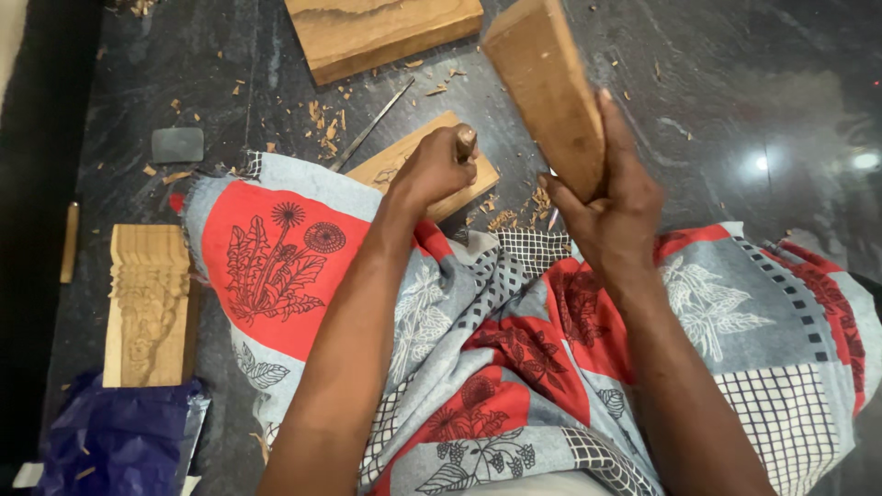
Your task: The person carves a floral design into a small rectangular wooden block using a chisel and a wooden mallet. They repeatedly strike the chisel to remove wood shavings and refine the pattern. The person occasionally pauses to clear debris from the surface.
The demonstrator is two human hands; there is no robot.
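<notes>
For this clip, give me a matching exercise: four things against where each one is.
Things:
1. wooden mallet
2. chisel
3. carved block
4. blue plastic bag

Places:
a. gripped by left hand
b. bottom left corner of the floor
c. raised in right hand
d. on the floor left of the patterned cloth

Pairs: 1-c, 2-a, 3-d, 4-b
</notes>
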